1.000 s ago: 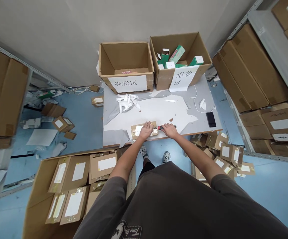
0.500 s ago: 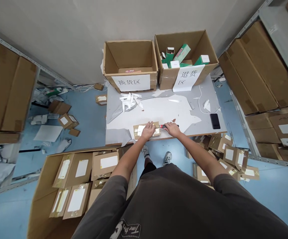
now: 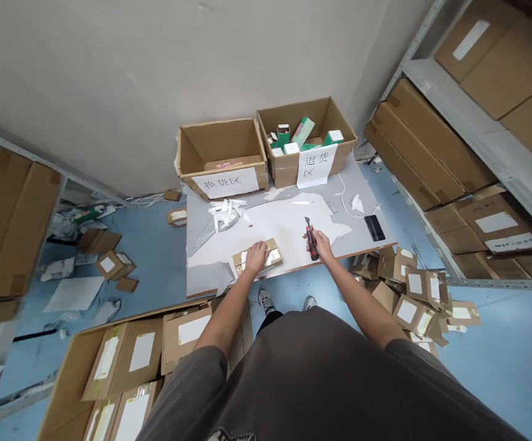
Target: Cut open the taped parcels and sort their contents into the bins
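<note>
A small taped cardboard box (image 3: 274, 252) lies near the front edge of the table (image 3: 284, 214). My left hand (image 3: 256, 256) is on top of it, fingers bent over its far side and gripping it. To the right, my right hand (image 3: 323, 246) is closed around a red and black box cutter (image 3: 312, 244). The cutter is held above the tabletop, its blade end pointing away from me, apart from the box. The palm side of my left hand is hidden.
At the back stand two open cartons, one labelled carton (image 3: 222, 147) and one carton with green boxes (image 3: 339, 147). Torn paper scraps (image 3: 224, 213) and a phone (image 3: 375, 228) lie on the table. Parcels fill a big carton (image 3: 59, 380) at lower left; more parcels (image 3: 413, 294) lie right.
My right hand has drawn the box cutter away from the box to the right and turned its blade end forward. My left hand stays on the box. The camera view has shifted.
</note>
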Demonstrator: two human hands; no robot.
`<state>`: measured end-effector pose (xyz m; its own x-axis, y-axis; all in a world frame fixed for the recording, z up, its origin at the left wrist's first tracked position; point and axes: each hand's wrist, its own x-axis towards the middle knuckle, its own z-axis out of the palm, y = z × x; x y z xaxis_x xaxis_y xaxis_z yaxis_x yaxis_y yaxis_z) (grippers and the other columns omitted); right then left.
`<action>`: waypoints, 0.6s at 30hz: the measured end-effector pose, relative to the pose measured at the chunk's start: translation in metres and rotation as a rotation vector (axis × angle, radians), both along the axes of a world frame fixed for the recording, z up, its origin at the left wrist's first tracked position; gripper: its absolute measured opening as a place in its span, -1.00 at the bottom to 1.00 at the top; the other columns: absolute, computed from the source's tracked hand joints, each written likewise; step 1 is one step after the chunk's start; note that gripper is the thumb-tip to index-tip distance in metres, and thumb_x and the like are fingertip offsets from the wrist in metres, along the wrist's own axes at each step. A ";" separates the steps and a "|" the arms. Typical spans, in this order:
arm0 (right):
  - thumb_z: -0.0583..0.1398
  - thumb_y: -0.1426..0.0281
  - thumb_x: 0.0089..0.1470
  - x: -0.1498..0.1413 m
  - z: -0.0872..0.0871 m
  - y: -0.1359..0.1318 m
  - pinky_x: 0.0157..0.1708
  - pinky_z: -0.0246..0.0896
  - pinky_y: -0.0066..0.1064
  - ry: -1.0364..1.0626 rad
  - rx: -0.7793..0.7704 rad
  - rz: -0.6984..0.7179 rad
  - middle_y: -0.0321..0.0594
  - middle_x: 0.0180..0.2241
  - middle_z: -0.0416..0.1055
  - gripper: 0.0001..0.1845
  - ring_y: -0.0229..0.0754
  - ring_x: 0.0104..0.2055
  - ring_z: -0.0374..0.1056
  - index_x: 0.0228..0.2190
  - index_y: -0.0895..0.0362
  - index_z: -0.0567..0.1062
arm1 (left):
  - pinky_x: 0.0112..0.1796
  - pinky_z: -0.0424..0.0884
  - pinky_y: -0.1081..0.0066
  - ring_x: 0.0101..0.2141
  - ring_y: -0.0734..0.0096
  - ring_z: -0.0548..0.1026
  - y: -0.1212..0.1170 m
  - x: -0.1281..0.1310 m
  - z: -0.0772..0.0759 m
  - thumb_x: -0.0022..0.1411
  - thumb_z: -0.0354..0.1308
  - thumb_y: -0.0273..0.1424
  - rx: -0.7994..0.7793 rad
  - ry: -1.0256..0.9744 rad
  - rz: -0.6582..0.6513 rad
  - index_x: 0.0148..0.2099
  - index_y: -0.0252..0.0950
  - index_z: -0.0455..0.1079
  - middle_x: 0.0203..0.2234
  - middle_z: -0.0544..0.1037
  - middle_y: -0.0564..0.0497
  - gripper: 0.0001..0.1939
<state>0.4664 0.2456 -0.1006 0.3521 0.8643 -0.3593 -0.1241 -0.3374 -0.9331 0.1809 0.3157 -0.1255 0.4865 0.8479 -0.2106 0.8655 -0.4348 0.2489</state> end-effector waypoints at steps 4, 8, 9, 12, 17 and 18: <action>0.22 -0.30 0.06 0.024 -0.016 0.009 -0.40 0.44 -0.32 0.058 0.003 -0.143 -0.29 -0.44 0.50 -0.37 -0.17 -0.48 0.46 -0.34 -0.01 0.27 | 0.12 0.36 0.12 0.13 0.04 0.47 -0.006 0.004 0.005 0.55 0.01 -0.20 0.037 0.037 0.159 0.08 -0.19 0.42 0.09 0.55 -0.21 -0.74; 0.10 -0.20 0.21 0.070 -0.062 0.015 -0.34 0.40 -0.27 -0.244 -0.186 -0.235 -0.27 -0.50 0.47 -0.47 -0.10 -0.41 0.45 -0.38 0.01 0.32 | 0.09 0.36 0.15 0.12 0.05 0.46 -0.013 0.010 0.002 0.54 0.03 -0.20 0.032 0.034 0.247 0.06 -0.16 0.42 0.09 0.54 -0.18 -0.77; 0.08 -0.15 0.24 0.082 -0.075 0.015 -0.29 0.40 -0.25 -0.362 -0.229 -0.212 -0.23 -0.50 0.49 -0.49 -0.07 -0.37 0.45 -0.41 0.01 0.35 | 0.08 0.37 0.16 0.12 0.05 0.46 -0.015 0.011 0.001 0.54 0.04 -0.20 0.029 0.033 0.263 0.05 -0.16 0.42 0.09 0.54 -0.18 -0.78; 0.11 -0.01 0.25 0.115 -0.111 0.014 -0.13 0.39 -0.13 -0.406 -0.269 -0.170 -0.10 -0.46 0.52 -0.59 0.07 -0.22 0.47 -0.45 0.01 0.43 | 0.07 0.39 0.19 0.11 0.07 0.46 -0.017 0.012 -0.004 0.54 0.06 -0.18 0.039 0.019 0.305 0.04 -0.16 0.42 0.08 0.53 -0.17 -0.78; 0.10 0.14 0.27 0.140 -0.138 0.005 0.15 0.19 0.17 -0.651 -0.234 -0.123 0.09 -0.25 0.56 -0.68 0.31 0.07 0.36 -0.27 -0.01 0.60 | 0.08 0.40 0.22 0.09 0.08 0.48 -0.020 0.015 -0.010 0.52 0.10 -0.13 0.044 -0.001 0.377 0.02 -0.18 0.44 0.03 0.54 -0.19 -0.74; 0.09 0.15 0.29 0.135 -0.136 0.004 0.18 0.14 0.21 -0.710 -0.214 -0.131 0.14 -0.17 0.56 -0.65 0.33 0.12 0.31 -0.18 0.02 0.61 | 0.08 0.40 0.23 0.09 0.08 0.48 -0.021 0.016 -0.010 0.53 0.09 -0.12 0.044 0.006 0.407 0.02 -0.19 0.44 0.02 0.53 -0.19 -0.72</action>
